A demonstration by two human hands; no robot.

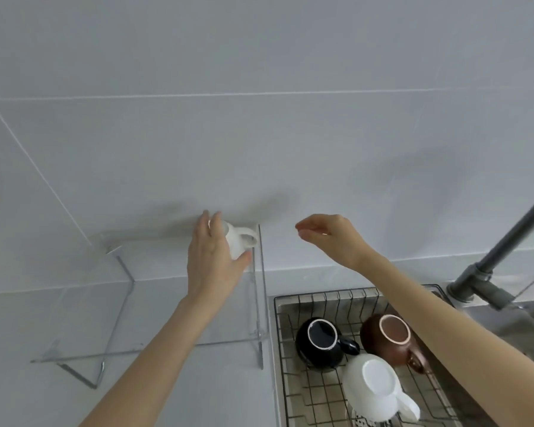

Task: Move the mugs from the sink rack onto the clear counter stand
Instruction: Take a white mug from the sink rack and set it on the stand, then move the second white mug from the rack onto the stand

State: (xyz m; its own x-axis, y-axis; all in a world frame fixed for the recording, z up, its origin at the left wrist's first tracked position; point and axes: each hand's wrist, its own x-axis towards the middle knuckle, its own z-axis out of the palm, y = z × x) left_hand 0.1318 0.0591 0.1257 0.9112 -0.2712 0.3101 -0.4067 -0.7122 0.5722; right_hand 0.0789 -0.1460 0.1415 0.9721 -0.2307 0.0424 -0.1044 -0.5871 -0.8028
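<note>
The desk (28, 328) runs grey under a tiled wall, and on it the clear stand (154, 349) sits just left of the sink rack (318, 383), its top sheet reaching back to the wall. In the rack three mugs lie mouth-down: a black mug (321, 343) at the left, a brown mug (392, 337) to its right and touching or nearly so, and a white mug (373, 386) nearest the camera, tipped a little. A dark tap (487, 272) rises at the right. The left hand (210, 257) is wrapped around a small white mug (239, 241) at the stand's far right corner, fingers over the top and thumb low on the near side, handle pointing right toward the edge; whether the base already rests on the sheet I cannot tell. The right hand (324, 234) hovers beside it, loosely curled, fingertips nearly pinched, holding nothing. The step in hand looks like setting this mug down, and doing it well means lowering it flat, inboard of the right edge so the handle does not overhang, then easing the fingers off only once it sits steady. The transparent sheet makes its edge hard to judge, and it is probably slick, so a gentle placement suits it. Keeping this mug tight in the back corner would leave room for the three in the rack.
</note>
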